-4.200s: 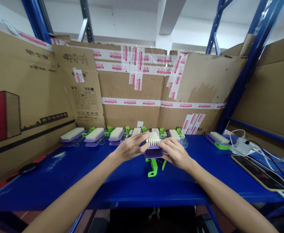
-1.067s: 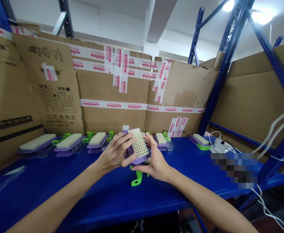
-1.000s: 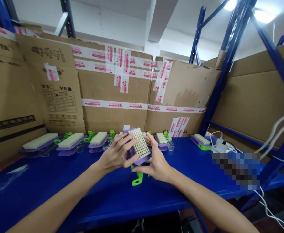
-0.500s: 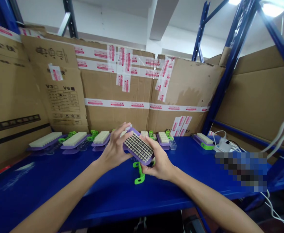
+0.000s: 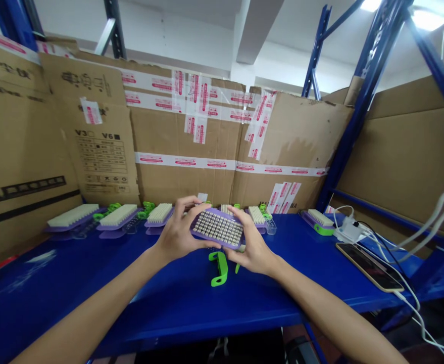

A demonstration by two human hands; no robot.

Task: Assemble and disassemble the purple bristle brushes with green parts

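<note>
Between both hands I hold a purple brush head (image 5: 217,228), its tufted bristle face turned toward me. My left hand (image 5: 180,227) grips the left end, thumb below and fingers along the top. My right hand (image 5: 254,245) is closed round the right end, thumb and fingers at its edges. Just under it on the blue shelf lies a bright green curved handle (image 5: 218,269). Another small green piece (image 5: 237,268) shows partly beside my right hand, the rest hidden.
Along the back stand several purple brush parts with cream bristles (image 5: 117,216), green pieces and clear plastic bits. A phone (image 5: 371,265) with white cables and a charger (image 5: 348,230) lies at the right. Taped cardboard (image 5: 184,187) walls the back; a blue post (image 5: 343,151) rises right.
The brush head has turned from a steep slant to nearly level, its bristle face more toward me. Both hands keep hold. The view has shifted slightly.
</note>
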